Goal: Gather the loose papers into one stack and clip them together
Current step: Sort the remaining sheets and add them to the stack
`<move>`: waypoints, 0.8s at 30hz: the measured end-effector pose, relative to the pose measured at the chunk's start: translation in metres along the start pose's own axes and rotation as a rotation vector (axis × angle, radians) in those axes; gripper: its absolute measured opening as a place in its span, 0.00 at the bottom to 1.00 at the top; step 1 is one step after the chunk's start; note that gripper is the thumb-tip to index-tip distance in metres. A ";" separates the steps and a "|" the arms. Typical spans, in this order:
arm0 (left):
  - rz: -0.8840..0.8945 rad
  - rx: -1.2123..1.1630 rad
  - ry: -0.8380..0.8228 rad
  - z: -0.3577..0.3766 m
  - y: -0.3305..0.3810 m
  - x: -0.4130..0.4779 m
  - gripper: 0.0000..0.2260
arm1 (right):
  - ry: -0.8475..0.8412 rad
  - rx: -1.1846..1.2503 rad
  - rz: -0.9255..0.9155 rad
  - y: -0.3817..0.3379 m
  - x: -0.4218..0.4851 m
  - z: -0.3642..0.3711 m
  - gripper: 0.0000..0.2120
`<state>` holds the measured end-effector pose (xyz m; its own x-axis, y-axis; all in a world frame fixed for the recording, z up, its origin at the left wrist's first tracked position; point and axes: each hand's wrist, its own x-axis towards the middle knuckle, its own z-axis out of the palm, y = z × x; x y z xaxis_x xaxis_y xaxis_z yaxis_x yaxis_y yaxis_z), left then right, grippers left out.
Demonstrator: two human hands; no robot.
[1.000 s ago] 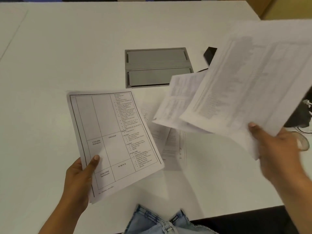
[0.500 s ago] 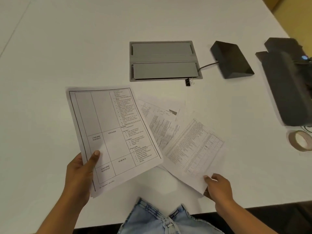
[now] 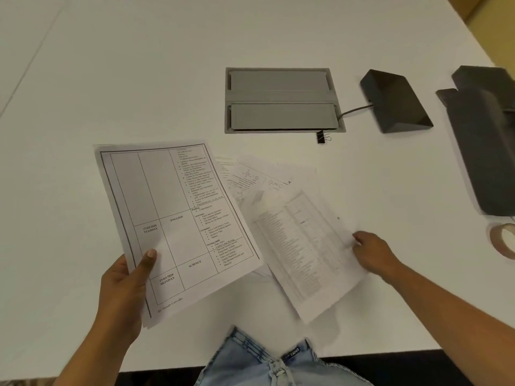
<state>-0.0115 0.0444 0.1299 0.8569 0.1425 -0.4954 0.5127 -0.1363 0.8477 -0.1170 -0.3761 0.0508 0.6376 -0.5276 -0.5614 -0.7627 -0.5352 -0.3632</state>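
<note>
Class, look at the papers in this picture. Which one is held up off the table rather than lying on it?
The timetable sheet with ruled boxes reading ENGLISH and SCIENCE, gripped by the left hand. The other sheets lie overlapped on the table, the blurred one under the right hand.

A white table (image 3: 139, 79) fills most of the view. Set flush into it, toward the far side and right of centre, is a grey rectangular cable hatch with two flaps (image 3: 282, 100). A thin dark cable (image 3: 355, 109) leaves its right end and reaches a black wedge-shaped box (image 3: 395, 103). Further right, at the frame edge, stands a larger dark grey device (image 3: 485, 140), blurred. Near it lies a roll of beige tape (image 3: 501, 240).
</note>
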 end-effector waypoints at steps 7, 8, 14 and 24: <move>-0.012 0.009 0.007 -0.008 -0.003 -0.001 0.05 | -0.057 -0.189 -0.038 -0.032 0.044 0.002 0.13; -0.014 0.009 0.013 -0.010 -0.003 -0.001 0.04 | -0.072 -0.229 -0.040 -0.035 0.047 0.002 0.13; -0.033 0.012 0.032 -0.018 -0.009 -0.003 0.09 | 0.013 -0.367 -0.119 -0.058 0.056 -0.005 0.18; -0.037 0.007 0.037 -0.023 -0.010 -0.003 0.06 | 0.105 -0.629 -0.183 -0.061 0.071 0.014 0.41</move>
<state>-0.0203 0.0675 0.1276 0.8347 0.1833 -0.5194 0.5448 -0.1369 0.8273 -0.0272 -0.3717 0.0227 0.7825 -0.4359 -0.4447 -0.4522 -0.8887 0.0753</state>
